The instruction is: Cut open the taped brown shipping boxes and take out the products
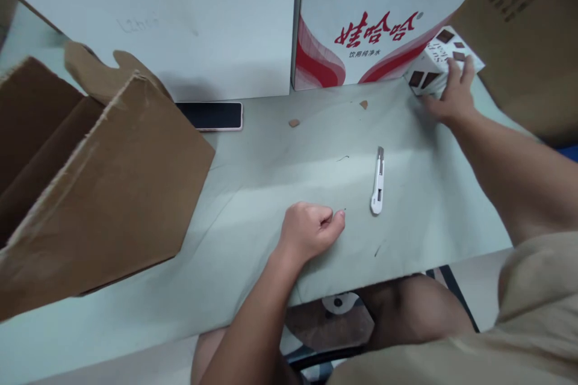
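Note:
At the back right, my right hand [455, 93] has its fingers over a small white box [436, 66] printed with brown squares and dark lettering. The thumb lies along the box's lower side, so the hand grips it. This box is close against a white and red water carton [379, 30]. Curled into a fist, my left hand [309, 230] rests on the table [253, 192] near its front edge, with nothing visible in it. Between the two hands lies a white utility knife [378, 183], its metal end pointing away from me.
On the left stands a large open cardboard box [117, 192]. A phone [212, 116] lies partly hidden behind it. White panels [180, 24] line the back, and a brown carton [528, 42] stands at the right. Cardboard scraps [294, 123] dot the table.

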### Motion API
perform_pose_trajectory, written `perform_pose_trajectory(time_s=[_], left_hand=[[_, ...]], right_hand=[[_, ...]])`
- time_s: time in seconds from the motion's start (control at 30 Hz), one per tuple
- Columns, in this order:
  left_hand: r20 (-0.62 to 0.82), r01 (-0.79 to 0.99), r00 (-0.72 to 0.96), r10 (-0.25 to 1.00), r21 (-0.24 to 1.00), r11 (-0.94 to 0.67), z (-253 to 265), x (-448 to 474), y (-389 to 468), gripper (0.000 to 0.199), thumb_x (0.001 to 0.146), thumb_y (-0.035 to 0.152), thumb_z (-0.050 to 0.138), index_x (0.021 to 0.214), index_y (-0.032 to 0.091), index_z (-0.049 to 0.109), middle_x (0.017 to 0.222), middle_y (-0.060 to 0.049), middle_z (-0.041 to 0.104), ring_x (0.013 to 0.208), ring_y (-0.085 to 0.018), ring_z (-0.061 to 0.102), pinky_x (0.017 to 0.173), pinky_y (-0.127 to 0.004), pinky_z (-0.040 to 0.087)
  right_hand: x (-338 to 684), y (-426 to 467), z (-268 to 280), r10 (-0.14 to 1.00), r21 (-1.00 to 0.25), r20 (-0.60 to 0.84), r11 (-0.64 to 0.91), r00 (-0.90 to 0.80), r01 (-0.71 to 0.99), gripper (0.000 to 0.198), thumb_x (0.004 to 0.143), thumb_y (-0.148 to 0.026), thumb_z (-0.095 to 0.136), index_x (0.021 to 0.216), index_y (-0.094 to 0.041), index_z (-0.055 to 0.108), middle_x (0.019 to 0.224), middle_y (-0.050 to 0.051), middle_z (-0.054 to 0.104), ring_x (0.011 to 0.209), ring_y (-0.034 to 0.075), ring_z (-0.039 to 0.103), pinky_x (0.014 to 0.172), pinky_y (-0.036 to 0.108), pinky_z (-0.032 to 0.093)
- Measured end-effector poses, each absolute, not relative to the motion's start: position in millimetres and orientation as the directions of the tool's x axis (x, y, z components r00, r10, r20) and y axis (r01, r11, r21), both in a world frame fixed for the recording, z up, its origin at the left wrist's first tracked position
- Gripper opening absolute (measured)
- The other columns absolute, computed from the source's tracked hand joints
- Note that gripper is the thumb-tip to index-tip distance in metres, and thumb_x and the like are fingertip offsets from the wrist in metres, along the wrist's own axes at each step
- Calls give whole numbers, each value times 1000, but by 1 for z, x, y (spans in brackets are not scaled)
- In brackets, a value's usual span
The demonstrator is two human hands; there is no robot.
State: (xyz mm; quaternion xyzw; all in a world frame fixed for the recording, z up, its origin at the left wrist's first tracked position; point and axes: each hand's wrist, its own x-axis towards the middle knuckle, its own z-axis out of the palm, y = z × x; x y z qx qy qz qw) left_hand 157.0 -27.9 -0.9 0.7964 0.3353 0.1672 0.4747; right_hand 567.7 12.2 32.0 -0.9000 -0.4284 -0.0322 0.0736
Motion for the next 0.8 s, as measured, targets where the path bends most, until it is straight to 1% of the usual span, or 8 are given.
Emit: perform_pose_trajectory(time_s=[0.07,0.17,0.3,0.43,0.53,0.6,0.7,0.8], left_hand=[[-51,376,706,707,872,-313,1,155,-30,51,86,48,42,51,20,17,49,4,17,48,-10,16,55,-32,15],[-42,370,682,730,881,-295,5,150,-33,51,86,47,45,51,20,18,50,4,16,49,-11,16,56,-33,16],[-29,363,651,758,890,-277,12,139,-36,54,86,46,50,48,20,21,47,3,21,52,-12,15,57,-33,17],[-47,354,636,770,905,-237,17,130,-38,55,87,46,52,47,21,24,48,3,25,53,-13,20,59,-33,18],[-64,350,639,767,912,-215,19,125,-38,55,88,47,49,47,21,25,48,3,26,52,-14,22,59,-34,18],[-49,330,651,758,917,-224,20,122,-36,56,89,48,48,46,21,25,47,3,27,51,-14,23,59,-34,18],[-20,282,650,760,934,-217,21,116,-34,56,90,48,48,47,21,24,46,3,27,50,-13,23,59,-34,18],[2,260,633,774,941,-215,22,112,-31,57,89,47,50,47,20,23,47,3,27,50,-13,23,60,-35,17]], right_hand=[[538,5,35,779,-233,94,-589,620,774,83,93,-21,67,163,-9,25,172,29,8,162,26,22,125,36,30],[484,1,43,858,-355,145,-420,493,835,69,87,-8,65,152,-13,43,167,24,30,160,23,26,128,38,24],[394,17,66,959,-499,245,-2,143,867,45,84,-16,65,128,-22,62,145,12,60,141,27,52,123,47,38],[286,60,105,926,-611,362,322,-106,723,32,88,-28,65,121,-26,66,130,0,69,129,25,62,117,49,48],[210,102,140,939,-654,334,292,-80,698,22,92,-26,64,113,-21,67,119,0,71,123,22,67,114,47,52],[172,125,160,978,-653,203,169,-44,739,22,94,-28,61,112,-18,67,109,-1,70,120,23,69,108,48,54],[143,146,181,995,-514,-91,-14,-38,858,21,93,-29,63,97,-11,72,77,-3,64,105,30,76,95,66,52],[145,147,183,966,-420,-257,-92,-21,903,24,82,-23,79,66,-8,69,55,-5,53,87,34,78,90,78,45]])
